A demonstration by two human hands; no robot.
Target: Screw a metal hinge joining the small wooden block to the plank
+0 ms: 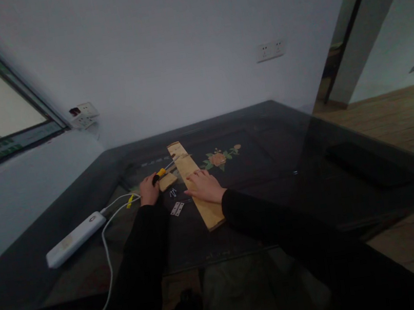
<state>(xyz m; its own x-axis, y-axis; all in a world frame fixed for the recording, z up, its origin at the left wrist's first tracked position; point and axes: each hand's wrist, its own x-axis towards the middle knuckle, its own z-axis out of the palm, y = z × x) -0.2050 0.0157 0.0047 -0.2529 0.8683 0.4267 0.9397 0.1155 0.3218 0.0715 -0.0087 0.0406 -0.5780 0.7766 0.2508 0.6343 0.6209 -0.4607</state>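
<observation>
A long pale wooden board (196,185) lies slantwise on the dark table. My right hand (206,186) rests on its near half, fingers stretched across the wood. On the left, my left hand (149,190) has its fingers round the black end of a yellow-and-black screwdriver (160,173), whose shaft points away toward the board. Just beside that hand is a small wooden block (168,181). Several screws (173,192) lie loose between my hands, and a metal hinge (177,209) lies flat nearer to me.
A white power bank (75,240) with a white cable (106,247) lies on the table (277,206) at the left. A flower print (217,159) decorates the tabletop right of the board. A dark flat object (367,164) is near the right edge. Behind stands a wall (176,51) with sockets (270,51).
</observation>
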